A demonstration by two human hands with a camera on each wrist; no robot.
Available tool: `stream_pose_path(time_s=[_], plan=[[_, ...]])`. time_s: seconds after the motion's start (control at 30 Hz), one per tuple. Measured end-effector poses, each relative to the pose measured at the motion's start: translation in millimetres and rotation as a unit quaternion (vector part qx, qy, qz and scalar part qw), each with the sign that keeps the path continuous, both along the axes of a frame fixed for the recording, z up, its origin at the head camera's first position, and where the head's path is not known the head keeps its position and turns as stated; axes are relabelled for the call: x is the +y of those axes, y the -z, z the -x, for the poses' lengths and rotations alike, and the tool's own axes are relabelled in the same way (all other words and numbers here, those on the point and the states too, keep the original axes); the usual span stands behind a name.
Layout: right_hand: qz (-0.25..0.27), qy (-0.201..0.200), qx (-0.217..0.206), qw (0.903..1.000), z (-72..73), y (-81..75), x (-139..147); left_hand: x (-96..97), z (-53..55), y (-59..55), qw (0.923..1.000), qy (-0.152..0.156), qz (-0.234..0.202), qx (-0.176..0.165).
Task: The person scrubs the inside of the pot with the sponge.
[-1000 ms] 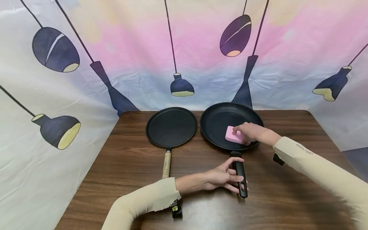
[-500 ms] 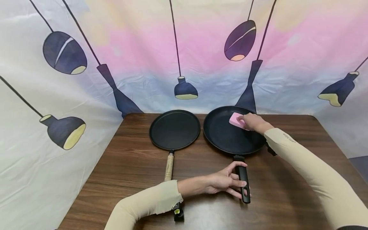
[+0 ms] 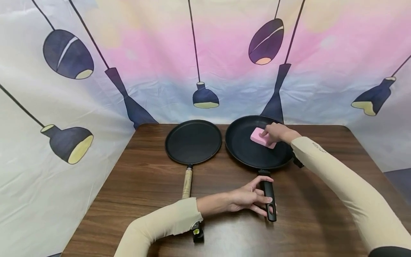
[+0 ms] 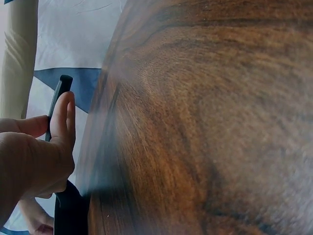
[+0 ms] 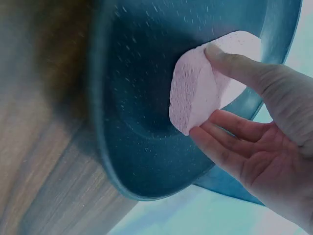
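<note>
A deep black frying pan (image 3: 244,153) lies on the wooden table at the right in the head view. My left hand (image 3: 247,198) grips its black handle (image 3: 268,191), thumb on one side and fingers on the other, as the left wrist view also shows. Inside the pan my right hand (image 3: 277,132) pinches a pink sponge (image 3: 258,135) against the pan floor. In the right wrist view the sponge (image 5: 195,88) bends between thumb and fingers, and small pale specks dot the dark pan surface (image 5: 142,58).
Left of the frying pan lies a flat black crepe pan (image 3: 193,141) with a pale wooden handle (image 3: 187,182), partly behind my left forearm. Both pans are near the far edge of the brown table (image 3: 144,171). A lamp-patterned cloth (image 3: 160,71) hangs behind.
The right hand moved the sponge from the pan's near side to its far side, then slightly back toward me and left. The left hand keeps its hold on the handle.
</note>
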State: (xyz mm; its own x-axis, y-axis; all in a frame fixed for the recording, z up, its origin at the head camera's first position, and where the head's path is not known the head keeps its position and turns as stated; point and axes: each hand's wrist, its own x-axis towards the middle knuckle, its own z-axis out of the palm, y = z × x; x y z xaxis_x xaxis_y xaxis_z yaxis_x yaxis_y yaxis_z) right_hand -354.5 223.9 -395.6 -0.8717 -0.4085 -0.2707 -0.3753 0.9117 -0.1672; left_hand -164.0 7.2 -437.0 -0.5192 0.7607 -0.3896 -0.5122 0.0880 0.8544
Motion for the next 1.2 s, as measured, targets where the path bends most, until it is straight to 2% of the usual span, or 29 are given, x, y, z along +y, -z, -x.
stream_pose_path(time_s=[0.17, 0.4, 0.67, 0.77, 0.97, 1.07, 1.2], plan=[[-0.008, -0.034, -0.007, 0.9994, -24.7, -2.6, -6, 0.0, 0.6, 0.8, 1.0, -0.005, 0.001, -0.002], [0.02, -0.126, 0.027, 0.9915, -57.7, -1.7, -5, 2.5, 3.2, 1.8, 1.0, -0.007, -0.002, 0.002], [0.054, -0.176, 0.078, 0.9798, -76.0, 7.1, -9, 2.0, 2.3, 2.2, 1.0, -0.008, 0.004, -0.002], [0.066, -0.174, 0.078, 0.9793, -78.6, 8.4, -9, 1.0, 0.3, 1.2, 0.9999, -0.008, 0.006, 0.002], [0.084, -0.123, 0.07, 0.9863, -78.5, 10.2, 0, -0.9, -4.7, 1.7, 0.9998, -0.016, 0.008, 0.011], [0.093, -0.098, 0.091, 0.9867, -75.3, 9.5, 8, -1.6, -4.6, 2.5, 0.9997, -0.02, 0.006, 0.01], [0.102, -0.059, 0.132, 0.9842, -68.9, 2.7, 21, -2.9, 1.0, 1.1, 0.9998, -0.016, 0.002, 0.01]])
